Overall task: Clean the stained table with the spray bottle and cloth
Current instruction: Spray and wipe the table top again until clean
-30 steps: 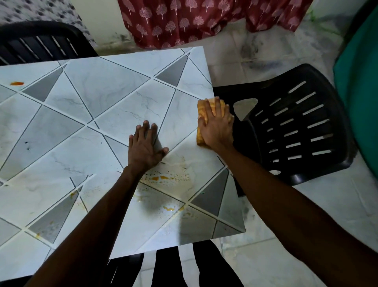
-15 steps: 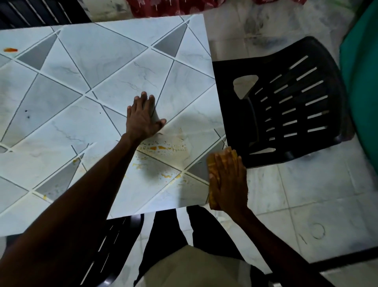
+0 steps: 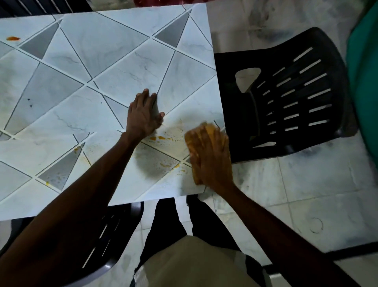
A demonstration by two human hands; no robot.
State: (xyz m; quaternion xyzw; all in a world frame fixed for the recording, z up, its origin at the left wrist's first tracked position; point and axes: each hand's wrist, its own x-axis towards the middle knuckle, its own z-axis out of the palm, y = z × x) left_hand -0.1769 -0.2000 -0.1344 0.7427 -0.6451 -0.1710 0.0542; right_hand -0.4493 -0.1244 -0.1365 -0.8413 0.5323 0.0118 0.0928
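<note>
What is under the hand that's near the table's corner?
A yellow-orange cloth, pressed flat on the table by the right hand; its edges peek out. Whatever lies beneath the cloth is covered.

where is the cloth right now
In the head view, the cloth is pressed under the right hand near the right edge of the table, between the orange stains on its left and the black chair on its right.

A home dining corner, judging by the marble-patterned table [image 3: 114, 67] with black plastic chairs [image 3: 290, 98] drawn up around it, the pale tiled floor [image 3: 306, 184] and a printed red curtain [image 3: 159, 1].
</note>
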